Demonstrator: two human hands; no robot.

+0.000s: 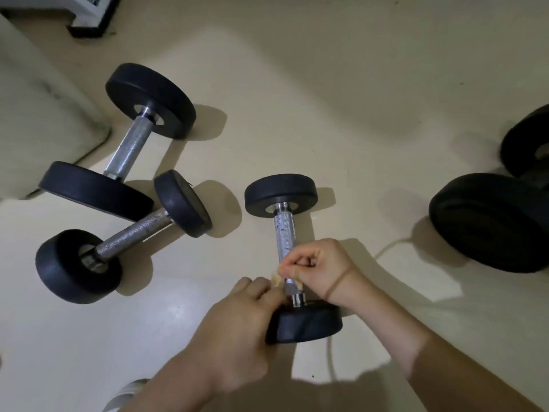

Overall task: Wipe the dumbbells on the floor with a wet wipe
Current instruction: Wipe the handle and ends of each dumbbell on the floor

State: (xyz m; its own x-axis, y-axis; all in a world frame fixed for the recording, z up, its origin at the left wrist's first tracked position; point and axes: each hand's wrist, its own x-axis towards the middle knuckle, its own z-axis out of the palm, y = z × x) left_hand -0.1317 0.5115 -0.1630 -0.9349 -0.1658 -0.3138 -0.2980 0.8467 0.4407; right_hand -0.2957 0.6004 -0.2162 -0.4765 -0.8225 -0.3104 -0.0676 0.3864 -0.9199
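Observation:
A small dumbbell (pixel 284 230) with black ends and a knurled steel handle lies on the cream floor in the middle. A folded wet wipe (pixel 277 280) wraps the near end of that handle. My right hand (pixel 319 269) pinches the wipe at the handle, fingers curled. My left hand (pixel 240 325) holds the wipe's other side, resting against the dumbbell's near black end (pixel 306 322). Two more dumbbells lie to the left: a larger one (pixel 130 144) and a smaller one (pixel 133 233), their ends touching.
A big black dumbbell (pixel 499 215) lies at the right edge. A thin pale cable (pixel 389 248) runs on the floor beside the middle dumbbell. A cream padded block (pixel 38 114) stands at the left, and a white appliance base (pixel 86 16) at the top left.

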